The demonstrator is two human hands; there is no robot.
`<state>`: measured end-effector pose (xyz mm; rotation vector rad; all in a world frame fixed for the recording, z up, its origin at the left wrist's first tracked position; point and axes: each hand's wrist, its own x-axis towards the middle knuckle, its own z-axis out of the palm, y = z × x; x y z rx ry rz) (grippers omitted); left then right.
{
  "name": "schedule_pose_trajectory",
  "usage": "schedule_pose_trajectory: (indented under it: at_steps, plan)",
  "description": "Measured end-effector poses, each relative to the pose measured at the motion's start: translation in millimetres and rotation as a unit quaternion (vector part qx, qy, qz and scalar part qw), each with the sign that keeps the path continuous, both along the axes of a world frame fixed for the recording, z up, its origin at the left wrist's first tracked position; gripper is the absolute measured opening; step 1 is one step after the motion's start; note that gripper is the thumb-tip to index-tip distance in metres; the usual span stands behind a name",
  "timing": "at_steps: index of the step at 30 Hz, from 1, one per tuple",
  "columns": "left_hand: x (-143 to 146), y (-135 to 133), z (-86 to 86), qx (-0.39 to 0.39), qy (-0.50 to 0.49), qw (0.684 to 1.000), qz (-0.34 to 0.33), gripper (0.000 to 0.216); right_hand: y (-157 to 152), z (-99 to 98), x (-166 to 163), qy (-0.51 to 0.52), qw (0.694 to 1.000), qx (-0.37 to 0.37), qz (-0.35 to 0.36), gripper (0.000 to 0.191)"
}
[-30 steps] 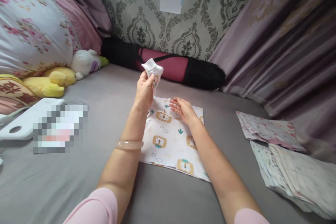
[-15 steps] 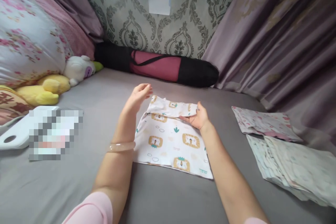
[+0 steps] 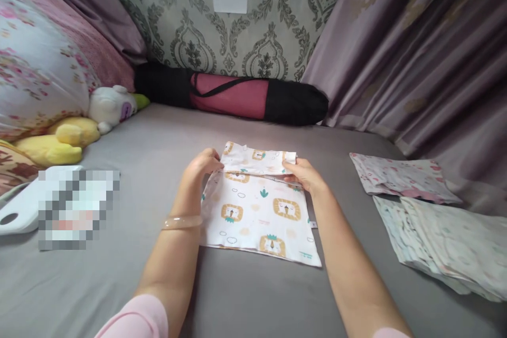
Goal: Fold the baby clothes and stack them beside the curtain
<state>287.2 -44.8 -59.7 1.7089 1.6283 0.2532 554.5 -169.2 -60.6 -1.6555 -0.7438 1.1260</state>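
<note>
A white cloth (image 3: 257,208) printed with lion faces and green plants lies on the grey sheet in front of me. Its far edge is turned over toward me as a flap (image 3: 259,161). At the flap's left end, my left hand (image 3: 204,162) has its fingers closed on the cloth's edge; the fingertips are partly hidden. My right hand (image 3: 304,173) pinches the flap's right end, thumb on top and fingers underneath. A small white tag sticks out from the cloth's right side, beside my right forearm.
Folded cloths lie at the right: a pink-patterned one (image 3: 404,177) and a pale stack (image 3: 455,243). A black and maroon long bag (image 3: 233,96) lies along the wall. Plush toys (image 3: 109,108), a white board with a hole (image 3: 24,208) and a blurred rectangular item (image 3: 81,208) are at the left.
My left hand has come down from above the cloth's far left corner and closed on its edge. My right hand keeps its hold on the flap. The view has shifted slightly.
</note>
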Motion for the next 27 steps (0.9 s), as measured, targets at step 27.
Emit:
schedule_pose_trajectory:
  at_steps: [27]
  plan:
    - [71, -30, -35.9, 0.341, 0.126, 0.911, -0.193, 0.045, 17, -29.6, -72, -0.581, 0.761, 0.079, 0.279, 0.056]
